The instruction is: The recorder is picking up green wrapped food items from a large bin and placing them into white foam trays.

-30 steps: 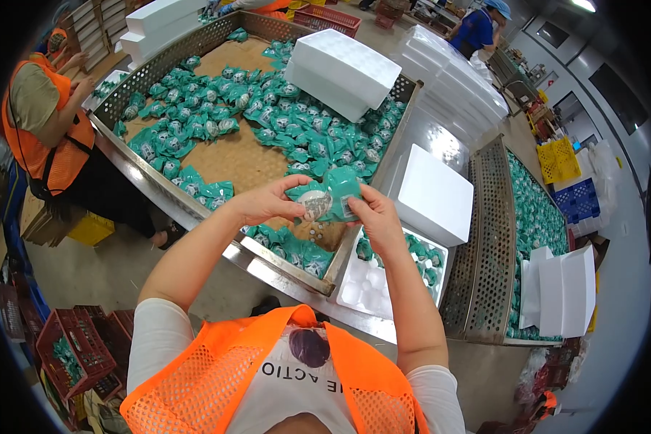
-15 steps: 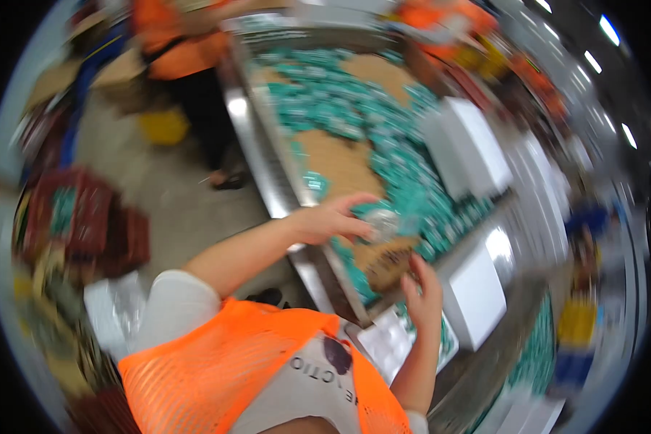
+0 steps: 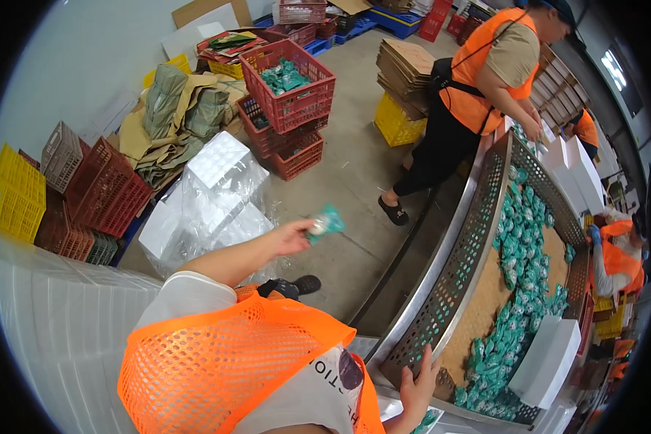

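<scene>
My left hand (image 3: pixel 291 237) is stretched out over the floor, its fingers closed on a small packet (image 3: pixel 328 223) in shiny green wrapping. What the wrapping holds is blurred. My right hand (image 3: pixel 417 383) has its fingers apart and holds nothing. It hovers by the near corner of a metal bin (image 3: pixel 441 318) with perforated sides. Many similar green packets (image 3: pixel 522 278) lie heaped in that bin on brown board. Ahead of my left hand, a stack of red crates (image 3: pixel 291 114) stands on the floor, and the top one has green packets (image 3: pixel 285 77) inside.
White foam boxes (image 3: pixel 223 217) under clear plastic sit left of my arm. Another white box (image 3: pixel 547 360) rests on the packets. A co-worker in an orange vest (image 3: pixel 477 79) stands at the bin's far end. Yellow crates (image 3: pixel 16 194) and brown sacks (image 3: pixel 188 119) line the wall.
The view has swung left. My left hand has moved from above the bin out over the floor, still holding a green packet. My right hand stays open near the bin.
</scene>
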{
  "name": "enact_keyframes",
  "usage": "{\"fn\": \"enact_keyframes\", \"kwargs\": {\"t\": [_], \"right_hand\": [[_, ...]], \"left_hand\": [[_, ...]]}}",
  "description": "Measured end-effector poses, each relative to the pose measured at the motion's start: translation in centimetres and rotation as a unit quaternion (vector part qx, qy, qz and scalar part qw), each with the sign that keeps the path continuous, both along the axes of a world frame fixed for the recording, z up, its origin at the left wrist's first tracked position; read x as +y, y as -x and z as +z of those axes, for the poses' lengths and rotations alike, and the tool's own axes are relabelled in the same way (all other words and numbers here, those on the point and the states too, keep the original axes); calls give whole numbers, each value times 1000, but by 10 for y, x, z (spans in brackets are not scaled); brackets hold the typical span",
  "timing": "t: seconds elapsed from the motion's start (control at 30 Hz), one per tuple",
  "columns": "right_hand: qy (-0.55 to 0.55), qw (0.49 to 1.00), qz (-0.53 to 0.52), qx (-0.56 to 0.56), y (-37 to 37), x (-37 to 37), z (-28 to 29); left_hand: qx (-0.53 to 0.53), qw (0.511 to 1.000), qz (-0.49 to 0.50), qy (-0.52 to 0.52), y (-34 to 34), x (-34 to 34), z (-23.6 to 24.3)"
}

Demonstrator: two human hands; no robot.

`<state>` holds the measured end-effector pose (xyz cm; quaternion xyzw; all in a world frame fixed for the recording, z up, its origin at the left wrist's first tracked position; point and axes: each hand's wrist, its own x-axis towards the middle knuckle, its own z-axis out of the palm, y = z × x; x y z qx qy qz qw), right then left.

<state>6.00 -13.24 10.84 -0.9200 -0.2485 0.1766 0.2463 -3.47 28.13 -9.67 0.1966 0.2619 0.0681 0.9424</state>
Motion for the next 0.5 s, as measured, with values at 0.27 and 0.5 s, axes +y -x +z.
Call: {"fn": "enact_keyframes", "kwargs": {"t": [0.27,0.5], "right_hand": [[144,982,-119,1,-25,76,24],[379,857,-305,-174,-37,153,-23]], "left_hand": [[145,969,182,-83,34,166,-35],[194,928,302,-96,-12,360,-100]]}}
